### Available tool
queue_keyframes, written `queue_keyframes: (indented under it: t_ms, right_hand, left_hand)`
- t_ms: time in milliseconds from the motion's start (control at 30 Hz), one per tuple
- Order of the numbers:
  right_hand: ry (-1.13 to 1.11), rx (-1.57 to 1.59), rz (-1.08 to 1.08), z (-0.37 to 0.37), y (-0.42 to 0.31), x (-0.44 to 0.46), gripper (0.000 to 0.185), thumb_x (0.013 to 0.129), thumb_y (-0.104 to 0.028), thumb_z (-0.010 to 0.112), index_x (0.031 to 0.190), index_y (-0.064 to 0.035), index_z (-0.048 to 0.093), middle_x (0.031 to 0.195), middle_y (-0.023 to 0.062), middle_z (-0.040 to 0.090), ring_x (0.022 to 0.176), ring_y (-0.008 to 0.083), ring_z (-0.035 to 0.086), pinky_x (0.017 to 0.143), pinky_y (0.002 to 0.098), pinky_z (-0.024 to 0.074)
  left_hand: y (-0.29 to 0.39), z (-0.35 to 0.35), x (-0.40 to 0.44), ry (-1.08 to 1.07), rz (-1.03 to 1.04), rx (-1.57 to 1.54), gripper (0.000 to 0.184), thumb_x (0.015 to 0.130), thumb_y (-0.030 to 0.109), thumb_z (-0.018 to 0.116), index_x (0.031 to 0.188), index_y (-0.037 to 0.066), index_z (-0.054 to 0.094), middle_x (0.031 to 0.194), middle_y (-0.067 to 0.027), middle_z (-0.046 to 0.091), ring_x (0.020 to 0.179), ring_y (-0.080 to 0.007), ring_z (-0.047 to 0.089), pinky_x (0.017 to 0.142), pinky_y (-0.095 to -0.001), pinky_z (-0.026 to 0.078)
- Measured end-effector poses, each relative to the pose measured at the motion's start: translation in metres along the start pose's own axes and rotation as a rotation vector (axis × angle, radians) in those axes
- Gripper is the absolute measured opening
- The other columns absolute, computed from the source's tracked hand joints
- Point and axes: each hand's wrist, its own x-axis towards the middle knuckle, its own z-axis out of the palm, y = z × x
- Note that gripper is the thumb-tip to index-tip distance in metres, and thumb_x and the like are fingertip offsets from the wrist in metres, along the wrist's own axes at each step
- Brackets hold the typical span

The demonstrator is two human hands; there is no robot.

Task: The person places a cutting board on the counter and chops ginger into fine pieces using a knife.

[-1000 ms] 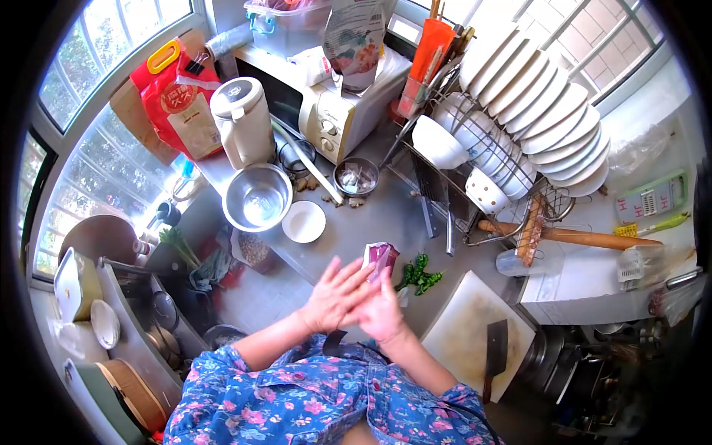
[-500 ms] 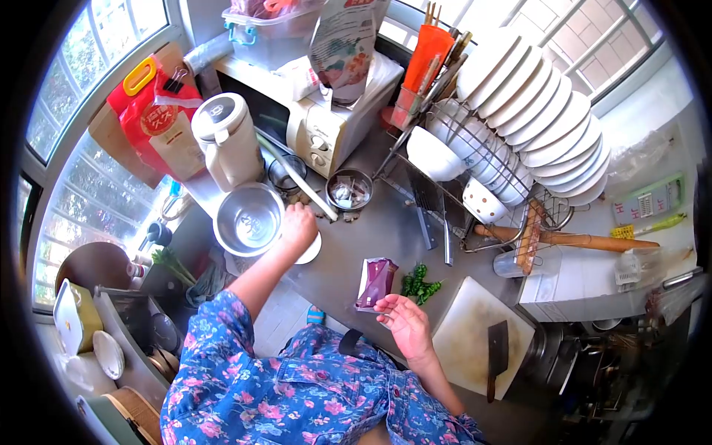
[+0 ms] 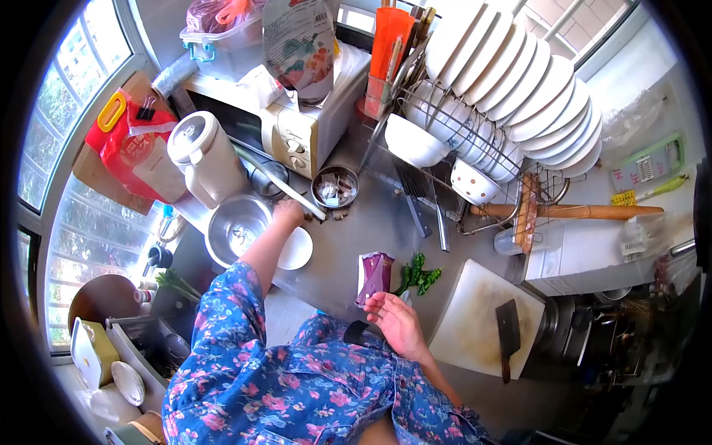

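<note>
My left hand (image 3: 288, 213) reaches over the counter, its fingers curled and mostly hidden, so what they hold cannot be made out. It is beside a steel bowl (image 3: 225, 237) and a round white lid or plate (image 3: 297, 250). Close by lie a long pale-green stalk (image 3: 293, 193), a small metal cup (image 3: 268, 179), a metal dish (image 3: 334, 187) holding small pieces, and small brown bits (image 3: 341, 215). My right hand (image 3: 398, 325) hovers palm up with loosely bent fingers, holding nothing visible. Just beyond its fingertips lies a purple packet (image 3: 377, 276), with green leaves (image 3: 420, 276) alongside.
A cleaver (image 3: 508, 330) rests on a white cutting board (image 3: 467, 326) at right. Behind stands a wire rack (image 3: 475, 122) with plates (image 3: 519, 89) and bowls. A white jug (image 3: 204, 159), a toaster oven (image 3: 297, 141) and a red bag (image 3: 133, 148) line the back left.
The view has shifted a little. My left hand has moved slightly farther from me, uncovering more of the white round piece. My right hand stays near the packet, its fingers a bit closer together.
</note>
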Motion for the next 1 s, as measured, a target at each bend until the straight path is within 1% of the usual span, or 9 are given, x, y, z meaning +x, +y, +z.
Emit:
queue_keyframes:
  t_ms: [233, 367, 467, 600, 700, 767, 833, 900, 1000]
  right_hand:
    - [-0.016, 0.014, 0.081, -0.003, 0.011, 0.015, 0.028, 0.095, -0.017, 0.047, 0.115, 0.0017, 0.054, 0.109, 0.0133, 0.061, 0.103, 0.0222, 0.058, 0.087, 0.0341, 0.0455]
    - [-0.058, -0.069, 0.161, 0.008, 0.015, 0.023, 0.030, 0.095, -0.017, 0.047, 0.118, 0.0017, 0.053, 0.110, 0.0129, 0.061, 0.104, 0.0215, 0.058, 0.086, 0.0325, 0.0447]
    - [-0.089, -0.152, 0.176, 0.017, 0.015, 0.027, 0.029, 0.096, -0.021, 0.048, 0.116, -0.0014, 0.056, 0.110, 0.0093, 0.061, 0.104, 0.0173, 0.057, 0.085, 0.0300, 0.0433]
    - [-0.079, -0.146, 0.154, 0.013, 0.016, 0.034, 0.029, 0.096, -0.021, 0.048, 0.115, -0.0012, 0.057, 0.108, 0.0086, 0.062, 0.103, 0.0164, 0.058, 0.084, 0.0289, 0.0441]
    - [-0.026, -0.155, 0.094, 0.005, 0.016, 0.038, 0.027, 0.095, -0.019, 0.051, 0.115, -0.0008, 0.057, 0.107, 0.0082, 0.063, 0.098, 0.0156, 0.059, 0.080, 0.0272, 0.0455]
    - [0.009, -0.232, 0.016, 0.001, 0.013, 0.041, 0.027, 0.094, -0.018, 0.052, 0.115, -0.0007, 0.056, 0.107, 0.0081, 0.063, 0.097, 0.0155, 0.060, 0.078, 0.0268, 0.0460]
    - [0.061, -0.296, -0.071, -0.003, 0.008, 0.044, 0.031, 0.093, -0.016, 0.055, 0.119, -0.0007, 0.054, 0.107, 0.0073, 0.062, 0.095, 0.0144, 0.060, 0.077, 0.0264, 0.0464]
    - [0.119, -0.345, -0.153, -0.005, 0.001, 0.043, 0.033, 0.092, -0.016, 0.057, 0.121, -0.0007, 0.053, 0.108, 0.0071, 0.062, 0.095, 0.0135, 0.060, 0.077, 0.0263, 0.0464]
    - [0.132, -0.280, -0.221, -0.006, -0.020, 0.029, 0.036, 0.093, -0.013, 0.057, 0.126, -0.0003, 0.051, 0.108, 0.0078, 0.063, 0.092, 0.0125, 0.061, 0.074, 0.0239, 0.0480]
  left_hand:
    - [0.001, -0.004, -0.007, -0.063, -0.019, -0.107, 0.037, 0.081, 0.012, 0.050, 0.113, -0.003, 0.062, 0.120, -0.0235, 0.058, 0.121, -0.0361, 0.047, 0.099, -0.0407, 0.041]
    - [0.003, 0.001, -0.007, -0.026, 0.055, 0.030, 0.037, 0.082, 0.016, 0.053, 0.113, -0.001, 0.063, 0.125, -0.0242, 0.054, 0.117, -0.0395, 0.049, 0.098, -0.0409, 0.042]
    - [0.009, -0.002, -0.010, -0.144, 0.052, -0.133, 0.038, 0.082, 0.021, 0.056, 0.113, 0.000, 0.063, 0.126, -0.0229, 0.053, 0.116, -0.0396, 0.049, 0.096, -0.0420, 0.044]
    - [0.020, -0.018, -0.052, 0.100, 0.151, 0.006, 0.040, 0.080, 0.023, 0.062, 0.113, 0.001, 0.063, 0.123, -0.0187, 0.053, 0.107, -0.0341, 0.054, 0.093, -0.0400, 0.046]
    - [0.023, -0.029, -0.082, 0.259, 0.303, -0.060, 0.032, 0.077, 0.021, 0.066, 0.102, 0.000, 0.066, 0.124, -0.0154, 0.053, 0.105, -0.0321, 0.055, 0.092, -0.0379, 0.046]
    - [0.028, -0.032, -0.105, 0.202, 0.423, -0.437, 0.021, 0.074, 0.015, 0.072, 0.083, -0.001, 0.062, 0.107, -0.0106, 0.062, 0.093, -0.0263, 0.061, 0.084, -0.0355, 0.049]
    - [0.046, -0.029, -0.128, -0.060, 0.352, -0.955, 0.015, 0.077, 0.007, 0.070, 0.083, -0.003, 0.062, 0.096, -0.0126, 0.066, 0.086, -0.0237, 0.064, 0.077, -0.0324, 0.051]
    - [0.068, -0.032, -0.154, -0.404, 0.282, -1.398, 0.018, 0.082, 0.005, 0.069, 0.094, -0.002, 0.059, 0.091, -0.0102, 0.066, 0.086, -0.0181, 0.064, 0.075, -0.0293, 0.052]
    - [0.111, -0.030, -0.186, -0.584, 0.348, -1.710, 0.030, 0.085, 0.004, 0.065, 0.112, -0.002, 0.053, 0.100, -0.0136, 0.066, 0.088, -0.0203, 0.065, 0.080, -0.0302, 0.054]
